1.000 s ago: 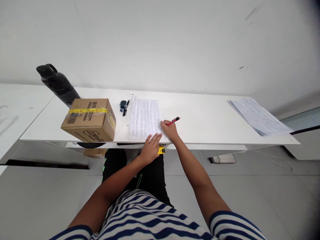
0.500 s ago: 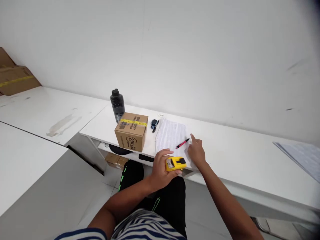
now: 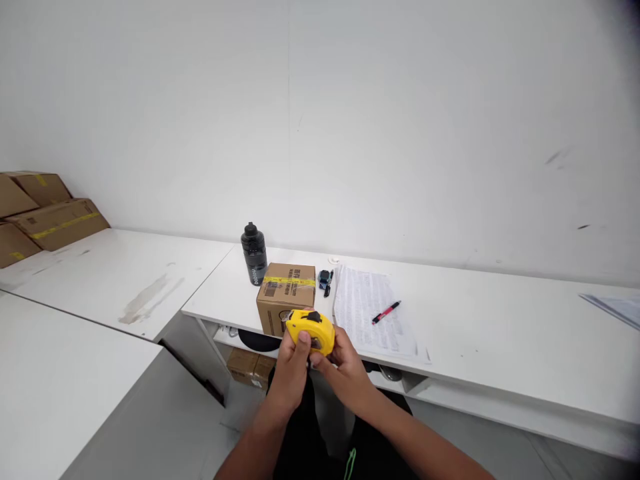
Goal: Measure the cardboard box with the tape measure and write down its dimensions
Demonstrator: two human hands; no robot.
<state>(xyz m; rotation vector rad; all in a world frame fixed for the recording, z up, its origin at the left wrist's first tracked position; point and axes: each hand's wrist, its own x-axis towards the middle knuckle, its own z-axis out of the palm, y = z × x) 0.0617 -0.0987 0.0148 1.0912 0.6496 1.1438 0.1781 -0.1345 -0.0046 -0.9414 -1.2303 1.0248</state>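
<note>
- Holding the yellow tape measure [image 3: 311,331] between them, the left hand [image 3: 291,373] and the right hand [image 3: 350,380] appear on the wearer's side of the taped cardboard box [image 3: 287,283]; the left thumb presses on the case, and the right fingers close on its right end.
- The tape measure overlaps the box's near face in the view; contact between them cannot be told.
- Black bottle [image 3: 255,257]: upright, just behind and to the left of the box.
- Small dark device [image 3: 325,279] and black pen [image 3: 329,287]: side by side, just right of the box.
- Printed sheets [image 3: 357,320]: flat on the white table [image 3: 475,320], right of the box, with a red-and-black pen [image 3: 387,313] lying on top.
- Stacked cartons [image 3: 65,223]: well to the left of the box.
- Other papers [image 3: 615,309]: far right of the box, partly out of view.
</note>
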